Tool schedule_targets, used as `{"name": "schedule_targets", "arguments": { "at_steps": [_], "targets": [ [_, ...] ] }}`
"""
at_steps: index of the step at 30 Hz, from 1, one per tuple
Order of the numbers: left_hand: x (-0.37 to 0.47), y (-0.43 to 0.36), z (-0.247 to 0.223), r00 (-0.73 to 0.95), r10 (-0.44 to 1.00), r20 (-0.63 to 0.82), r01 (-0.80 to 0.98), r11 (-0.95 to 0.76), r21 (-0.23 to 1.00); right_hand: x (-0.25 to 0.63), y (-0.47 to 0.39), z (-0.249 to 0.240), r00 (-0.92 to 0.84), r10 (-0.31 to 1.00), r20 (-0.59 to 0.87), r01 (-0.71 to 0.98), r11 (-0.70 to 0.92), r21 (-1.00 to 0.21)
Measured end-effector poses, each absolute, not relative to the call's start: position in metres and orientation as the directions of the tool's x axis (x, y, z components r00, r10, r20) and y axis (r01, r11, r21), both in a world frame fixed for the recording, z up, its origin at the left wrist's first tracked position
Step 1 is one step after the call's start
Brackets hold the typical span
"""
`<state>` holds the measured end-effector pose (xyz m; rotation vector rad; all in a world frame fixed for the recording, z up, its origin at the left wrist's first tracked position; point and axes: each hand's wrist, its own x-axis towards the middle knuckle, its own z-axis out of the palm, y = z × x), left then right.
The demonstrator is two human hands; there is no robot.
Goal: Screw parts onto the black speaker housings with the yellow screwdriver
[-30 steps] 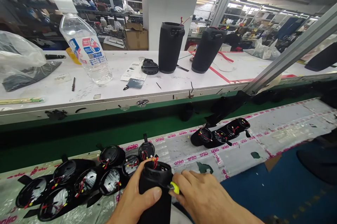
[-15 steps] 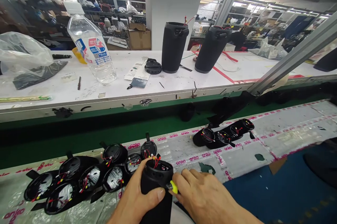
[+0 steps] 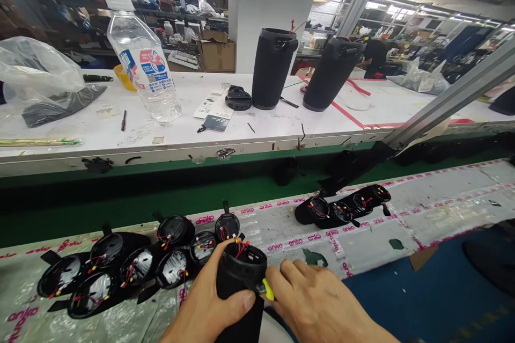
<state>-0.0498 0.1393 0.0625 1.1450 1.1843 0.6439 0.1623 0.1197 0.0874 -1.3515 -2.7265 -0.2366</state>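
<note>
My left hand [image 3: 217,300] is wrapped round a black speaker housing [image 3: 241,270], its thumb pressed on the near side below the rim. The housing stands nearly upright, with its open top towards me and red wires [image 3: 241,248] sticking out at the top. In my closed right hand [image 3: 311,297] is a yellow utility knife [image 3: 269,290], mostly hidden by the fingers. Its greyish tip meets the right side of the housing just under the rim. The lower end of the housing runs out of view.
Several black speaker housings [image 3: 139,265] with wires lie on the plastic-covered surface at left, more [image 3: 340,211] farther right. On the white shelf [image 3: 193,133] stand a water bottle [image 3: 151,72], two upright housings [image 3: 274,69] and a black ring-shaped part [image 3: 238,99]. A metal post [image 3: 450,99] slants across the right.
The camera view has shifted slightly, so the shelf things sit a little more to the right. Both hands keep their hold, with the yellow knife at nearly the same spot under the rim.
</note>
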Motion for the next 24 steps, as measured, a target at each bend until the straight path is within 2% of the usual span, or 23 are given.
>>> {"name": "schedule_targets", "arguments": {
  "at_steps": [8, 12, 16, 18, 22, 24],
  "targets": [
    [-0.05, 0.135, 0.063, 0.29, 0.885, -0.365, 0.265, 0.292, 0.919, 0.164, 0.114, 0.092, -0.632, 0.756, 0.168, 0.774, 0.609, 0.171],
    [-0.046, 0.134, 0.065, 0.26, 0.882, -0.392, 0.289, 0.316, 0.904, 0.163, 0.114, 0.093, -0.644, 0.759, 0.097, 0.76, 0.62, 0.193],
    [-0.044, 0.138, 0.062, 0.261, 0.885, -0.385, 0.232, 0.329, 0.915, 0.161, 0.116, 0.088, -0.649, 0.761, 0.009, 0.75, 0.638, 0.175],
    [-0.045, 0.139, 0.059, 0.282, 0.884, -0.374, 0.122, 0.354, 0.927, 0.161, 0.118, 0.085, -0.643, 0.765, 0.017, 0.764, 0.641, 0.076],
    [-0.049, 0.141, 0.056, 0.41, 0.815, -0.409, -0.148, 0.502, 0.852, 0.166, 0.123, 0.086, -0.527, 0.813, 0.246, 0.744, 0.582, -0.328],
    [-0.05, 0.142, 0.056, 0.45, 0.79, -0.417, -0.185, 0.539, 0.822, 0.169, 0.126, 0.087, -0.448, 0.853, 0.269, 0.755, 0.522, -0.397]
  ]
}}
